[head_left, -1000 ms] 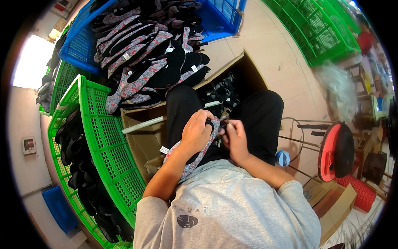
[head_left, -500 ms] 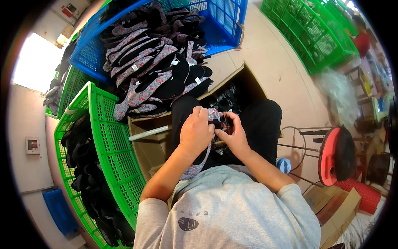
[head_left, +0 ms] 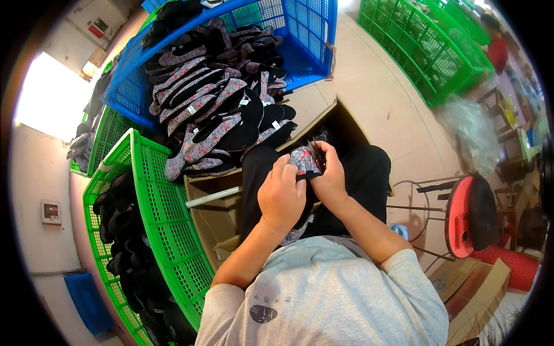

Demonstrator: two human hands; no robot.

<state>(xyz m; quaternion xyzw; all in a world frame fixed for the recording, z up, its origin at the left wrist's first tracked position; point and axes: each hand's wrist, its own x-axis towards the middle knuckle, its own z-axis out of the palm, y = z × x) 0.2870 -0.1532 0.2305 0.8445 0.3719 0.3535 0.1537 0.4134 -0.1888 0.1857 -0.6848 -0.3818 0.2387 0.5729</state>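
Observation:
In front of my lap, both hands hold a floral fabric piece [head_left: 302, 160] with a rounded end and a black edge. It is grey with red flowers. My left hand [head_left: 281, 196] is closed on its left side, fingers bent over it. My right hand [head_left: 330, 176] is closed round the right side. A thin dark object [head_left: 314, 151] stands up by the right fingers; its kind cannot be made out. Part of the floral material hangs below, between my forearms and shirt. Between my knees, a cardboard box [head_left: 351, 122] holds dark items, mostly hidden.
A blue crate [head_left: 314, 43] stands ahead with many floral-and-black slipper-shaped pieces [head_left: 213, 124] spilling from it. To my left, a green crate [head_left: 167, 213] holds black pieces. Another green crate [head_left: 427, 52] is at the far right. A red-and-black round stool [head_left: 461, 216] lies at right.
The fabric piece has turned so its rounded floral face shows more clearly. My left hand has shifted slightly down and right; my right hand has moved slightly up. The view has tilted a little.

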